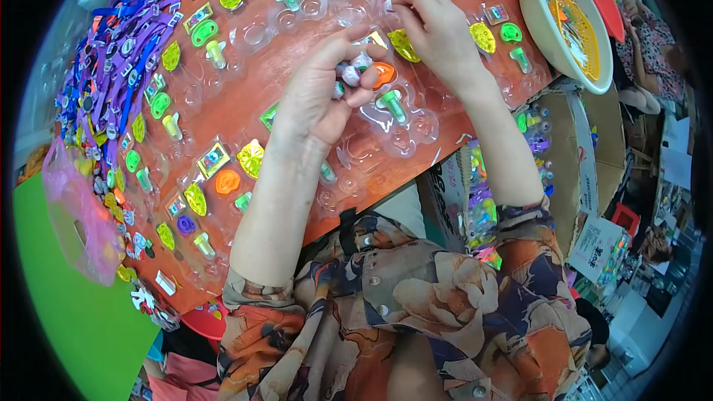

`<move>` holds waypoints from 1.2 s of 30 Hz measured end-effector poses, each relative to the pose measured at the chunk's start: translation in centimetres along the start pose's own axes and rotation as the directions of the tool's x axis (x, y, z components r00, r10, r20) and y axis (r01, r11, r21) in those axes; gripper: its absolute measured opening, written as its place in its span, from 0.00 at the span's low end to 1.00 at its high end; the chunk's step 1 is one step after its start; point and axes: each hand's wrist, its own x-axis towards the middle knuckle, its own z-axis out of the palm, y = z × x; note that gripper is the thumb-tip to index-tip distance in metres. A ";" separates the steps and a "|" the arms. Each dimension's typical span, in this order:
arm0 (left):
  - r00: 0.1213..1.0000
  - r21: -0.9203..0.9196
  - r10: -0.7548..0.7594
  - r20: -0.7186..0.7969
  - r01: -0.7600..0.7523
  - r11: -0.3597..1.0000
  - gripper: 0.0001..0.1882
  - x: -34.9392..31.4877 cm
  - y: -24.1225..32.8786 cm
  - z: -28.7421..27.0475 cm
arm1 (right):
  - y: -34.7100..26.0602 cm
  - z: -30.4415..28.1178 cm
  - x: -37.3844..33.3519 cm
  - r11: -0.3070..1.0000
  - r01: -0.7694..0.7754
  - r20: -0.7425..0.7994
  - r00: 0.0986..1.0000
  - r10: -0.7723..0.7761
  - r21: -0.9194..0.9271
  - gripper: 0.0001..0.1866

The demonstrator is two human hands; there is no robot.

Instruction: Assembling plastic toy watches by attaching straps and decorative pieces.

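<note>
Nearest, the left hand (321,96) curls its fingers around several small pale toy pieces (349,73), just left of the clear blister tray (394,122) holding a green whistle (392,104). Beyond the tray, the right hand (438,30) pinches narrowly at another clear tray (386,1). Farther right sits a cream bowl (549,37).

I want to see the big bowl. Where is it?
The bowl is at the top right of the head view, on the table's corner, just right of the right hand.
</note>
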 end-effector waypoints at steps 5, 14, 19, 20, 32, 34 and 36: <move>0.994 -0.086 0.063 -0.089 -0.071 0.994 0.27 0.0 0.0 -0.6 | 1.0 0.0 0.0 0.915 0.194 0.149 0.978 -0.149 -0.354 0.06; 0.987 -0.117 0.067 -0.145 -0.084 0.990 0.13 0.1 -1.2 -1.8 | -6.6 -0.7 -1.4 0.979 0.027 0.175 0.983 -0.064 0.204 0.08; 0.986 -0.052 0.086 -0.143 -0.095 0.994 0.10 -0.5 -0.9 -0.8 | -7.0 -0.1 -2.0 0.994 0.107 0.129 0.986 -0.109 0.026 0.08; 0.989 -0.048 0.090 -0.119 -0.097 0.994 0.10 -0.7 -0.7 -0.9 | -7.2 0.0 -2.0 0.995 0.076 0.107 0.991 -0.083 0.067 0.07; 0.926 0.040 0.192 -0.324 -0.190 0.981 0.08 -2.7 -1.0 0.6 | -10.3 0.3 -2.8 0.975 0.012 0.194 0.979 -0.056 0.223 0.09; 0.924 0.131 0.191 -0.333 -0.155 0.979 0.07 -2.8 -1.1 0.3 | -10.6 0.2 -2.6 0.979 -0.011 0.215 0.976 -0.033 0.203 0.09; 0.927 0.099 0.196 -0.319 -0.173 0.980 0.07 -3.0 -0.9 -0.2 | -10.7 0.4 -2.5 0.982 -0.036 0.237 0.971 -0.009 0.184 0.08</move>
